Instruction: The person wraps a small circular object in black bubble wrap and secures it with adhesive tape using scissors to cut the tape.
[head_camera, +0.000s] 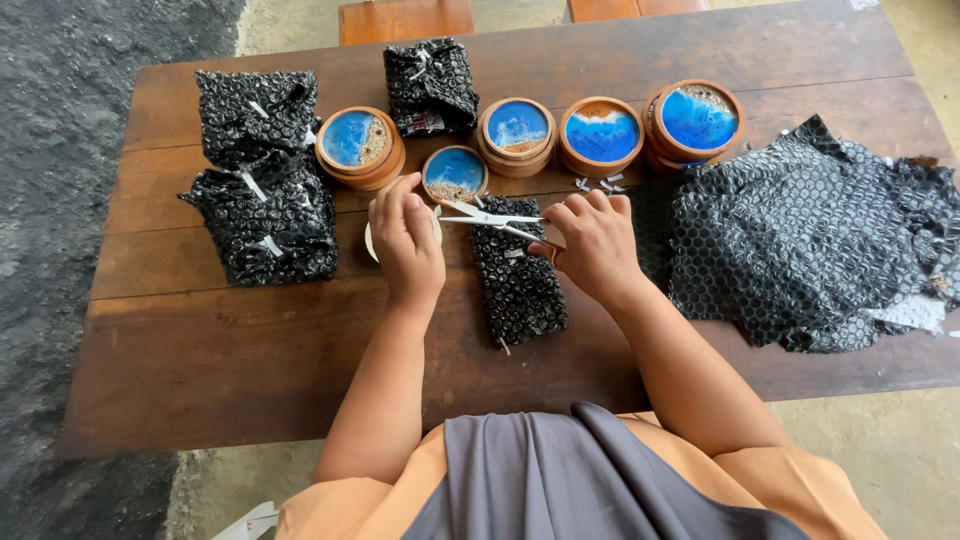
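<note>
I'm watching the right hand (598, 245) working a pair of scissors (492, 218), fingers curled through the handles, blades parted and pointing left toward the left hand (408, 240). Left hand is pinching a roll of tape (372, 240), fingers closed on its top edge, and I think a strip is running toward the blades but it's too thin to be sure. Black bubble-wrapped bundle (517, 280) is lying on the wooden table (250, 370) just below the scissors, between both wrists.

Risks I'm flagging:
- blade tips are sitting very near the left fingers, so a quick snip could be nicking skin
- open blades are hovering right over the bundle, so a dip could be slicing the wrap
- tape strip could be curling back and sticking to itself once cut

Unwrapped wooden coasters (517, 135) with blue tops are lined up behind the hands, finished bundles (265, 190) stacked far left, loose bubble wrap sheet (810, 240) lying to the right
</note>
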